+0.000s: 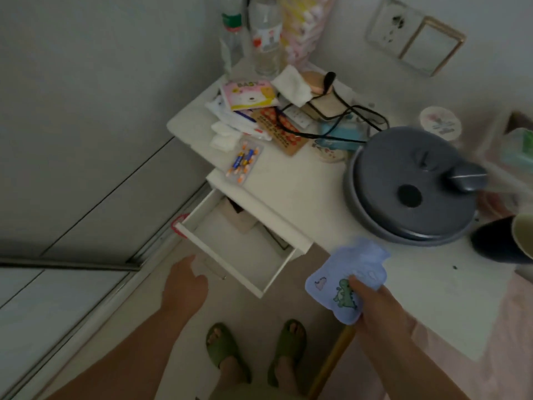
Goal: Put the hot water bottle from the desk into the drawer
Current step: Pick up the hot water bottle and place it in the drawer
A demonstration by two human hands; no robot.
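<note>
The hot water bottle (343, 278) is small and pale blue, with a green dinosaur printed on it. My right hand (375, 307) grips its lower right part and holds it in the air just off the white desk's (302, 186) front edge, to the right of the drawer. The white drawer (239, 246) under the desk is pulled out; its front half is bare, and some flat items lie at its back. My left hand (184, 287) hovers just left of the drawer's front panel, fingers loosely apart, holding nothing.
A round grey lidded pot (409, 186) sits on the desk right of the drawer. A dark cup (501, 241) stands at the right edge. Clutter, black cables (331, 122), batteries (245, 163) and bottles (265, 36) fill the desk's back. My feet in green slippers (253, 353) stand below.
</note>
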